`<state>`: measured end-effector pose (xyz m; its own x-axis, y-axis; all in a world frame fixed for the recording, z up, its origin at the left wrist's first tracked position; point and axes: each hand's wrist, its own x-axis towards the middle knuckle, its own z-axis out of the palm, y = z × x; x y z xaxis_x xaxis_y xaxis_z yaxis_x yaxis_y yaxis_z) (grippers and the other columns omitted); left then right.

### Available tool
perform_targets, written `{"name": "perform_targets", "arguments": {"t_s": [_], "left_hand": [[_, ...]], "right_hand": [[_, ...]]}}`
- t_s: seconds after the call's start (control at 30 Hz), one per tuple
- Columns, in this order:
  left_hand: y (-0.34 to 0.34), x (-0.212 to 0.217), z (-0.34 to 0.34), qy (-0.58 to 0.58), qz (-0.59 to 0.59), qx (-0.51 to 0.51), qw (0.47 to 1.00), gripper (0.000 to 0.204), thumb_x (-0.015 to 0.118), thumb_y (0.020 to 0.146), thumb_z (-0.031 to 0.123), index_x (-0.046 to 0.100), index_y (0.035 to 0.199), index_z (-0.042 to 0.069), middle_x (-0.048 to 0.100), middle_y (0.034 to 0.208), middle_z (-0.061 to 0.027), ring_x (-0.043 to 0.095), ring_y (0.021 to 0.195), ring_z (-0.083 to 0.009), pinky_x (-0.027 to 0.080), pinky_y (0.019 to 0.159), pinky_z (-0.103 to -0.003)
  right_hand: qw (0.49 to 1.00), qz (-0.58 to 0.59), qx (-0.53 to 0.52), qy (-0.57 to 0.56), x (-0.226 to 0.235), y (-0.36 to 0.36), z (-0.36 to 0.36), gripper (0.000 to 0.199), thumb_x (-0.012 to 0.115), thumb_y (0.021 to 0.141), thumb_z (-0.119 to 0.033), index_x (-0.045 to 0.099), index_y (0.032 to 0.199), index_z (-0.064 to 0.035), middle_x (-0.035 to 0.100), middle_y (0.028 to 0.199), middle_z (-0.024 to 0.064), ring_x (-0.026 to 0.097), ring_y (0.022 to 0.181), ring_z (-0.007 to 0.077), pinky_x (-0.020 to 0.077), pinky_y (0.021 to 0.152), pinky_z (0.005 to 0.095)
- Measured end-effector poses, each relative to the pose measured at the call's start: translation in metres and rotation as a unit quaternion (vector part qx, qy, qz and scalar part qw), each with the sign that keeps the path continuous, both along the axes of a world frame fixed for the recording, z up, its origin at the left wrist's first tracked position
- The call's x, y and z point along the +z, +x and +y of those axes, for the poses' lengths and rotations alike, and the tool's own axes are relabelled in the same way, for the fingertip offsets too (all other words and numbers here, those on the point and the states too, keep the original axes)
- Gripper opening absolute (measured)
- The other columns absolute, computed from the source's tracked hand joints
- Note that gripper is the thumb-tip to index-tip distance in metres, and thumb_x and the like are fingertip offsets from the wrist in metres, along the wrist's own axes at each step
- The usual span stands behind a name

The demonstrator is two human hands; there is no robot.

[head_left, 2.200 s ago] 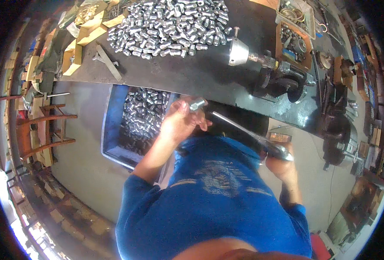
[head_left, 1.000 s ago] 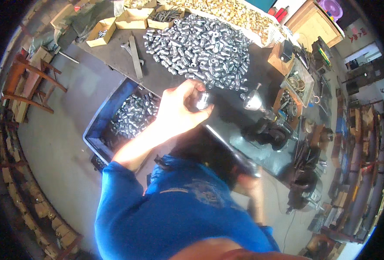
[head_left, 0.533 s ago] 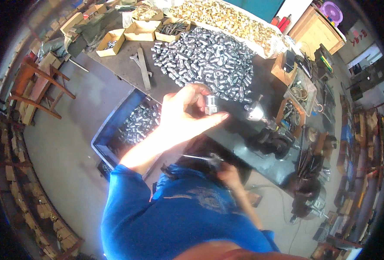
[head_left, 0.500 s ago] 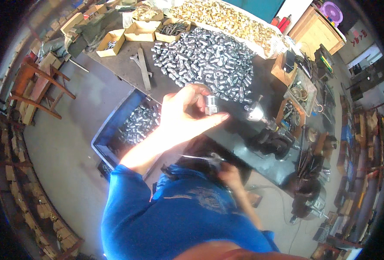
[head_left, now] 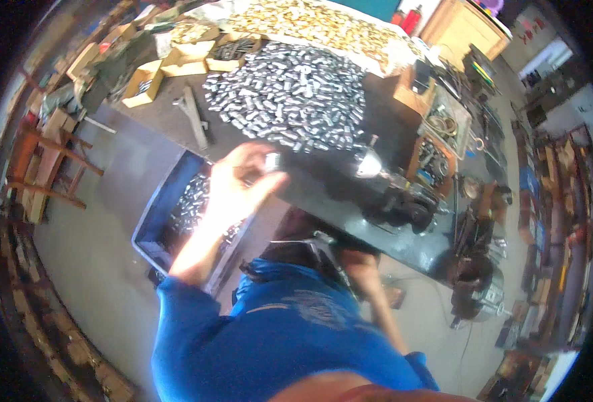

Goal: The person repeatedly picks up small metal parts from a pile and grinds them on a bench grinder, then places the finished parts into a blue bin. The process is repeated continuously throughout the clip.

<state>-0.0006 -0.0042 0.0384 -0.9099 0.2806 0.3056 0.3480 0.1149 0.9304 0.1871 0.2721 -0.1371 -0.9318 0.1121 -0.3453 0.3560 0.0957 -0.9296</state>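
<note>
A small metal piece (head_left: 271, 161) is pinched in the fingers of the left hand (head_left: 239, 182), whose grip is closed on it at the near edge of the dark tabletop (head_left: 323, 184). The piece is held just short of the large heap of like pieces (head_left: 289, 97), which is spread toward the far side of the tabletop. Below and to the left of the hand, a blue bin (head_left: 159, 214) on the floor is part-filled with the same pieces.

The right hand is lowered under the tabletop edge, and only its forearm (head_left: 370, 288) is seen; whether its grip is apart or together cannot be told.

The piece is held by the fingertips only, over the gap between tabletop and bin. It could be lost if the pinch is loosened there: it is judged likely to fall to the floor rather than into the bin. The heap could also be brushed by the hand, so that loose pieces roll off the near edge. The hand is blurred, so finer detail of the hold cannot be made out.
</note>
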Motion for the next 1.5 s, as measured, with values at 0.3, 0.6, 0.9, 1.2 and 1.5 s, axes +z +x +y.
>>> {"name": "perform_targets", "arguments": {"t_s": [0.3,0.6,0.9,1.2,1.5], "left_hand": [[-0.014,-0.162,-0.108,-0.491,0.079,0.12,0.859,0.018,0.064,0.068,0.011,0.054,0.081,0.003,0.06,0.066,-0.0192,0.061,0.064,-0.037,0.049,0.061,-0.046],[-0.035,-0.092,0.009,-0.218,0.129,0.0,0.967,0.014,0.058,0.072,0.006,0.062,0.086,0.004,0.063,0.08,-0.0153,0.063,0.074,-0.0301,0.05,0.063,-0.036],[-0.105,-0.114,0.17,-0.37,0.226,-0.186,0.882,0.015,0.059,0.069,0.014,0.061,0.082,0.008,0.063,0.076,-0.0132,0.063,0.074,-0.0303,0.049,0.062,-0.043],[-0.092,-0.114,0.13,-0.176,0.134,-0.223,0.949,0.021,0.062,0.071,0.002,0.059,0.091,-0.001,0.062,0.081,-0.0149,0.062,0.065,-0.025,0.049,0.061,-0.033],[-0.067,-0.048,0.103,0.179,-0.174,-0.288,0.924,0.015,0.06,0.084,0.006,0.06,0.092,-0.006,0.061,0.075,-0.0092,0.06,0.06,-0.0137,0.05,0.058,-0.025]], "right_hand": [[0.997,-0.017,0.031,-0.066,0.025,0.002,0.017,0.043,0.054,0.066,-0.001,0.057,0.109,0.0048,0.063,0.097,0.014,0.061,0.089,0.02,0.0482,0.079,0.0296],[0.999,-0.021,0.008,-0.039,0.033,0.01,0.028,0.045,0.05,0.065,-0.001,0.056,0.109,0.0061,0.063,0.097,0.0132,0.06,0.09,0.0196,0.047,0.08,0.0296],[0.996,-0.062,-0.012,0.061,0.045,0.017,0.021,0.041,0.052,0.067,-0.005,0.058,0.106,0.0066,0.064,0.097,0.013,0.06,0.09,0.018,0.0467,0.08,0.0273],[0.99,-0.067,-0.119,-0.018,0.037,0.053,0.053,0.041,0.05,0.065,-0.001,0.059,0.104,0.0074,0.064,0.096,0.0169,0.062,0.087,0.0228,0.0477,0.081,0.0308],[0.94,0.075,-0.325,-0.076,0.076,0.01,0.135,0.021,0.049,0.082,-0.013,0.055,0.091,0.0051,0.057,0.095,0.0181,0.06,0.083,0.0336,0.0521,0.072,0.0451]]}}
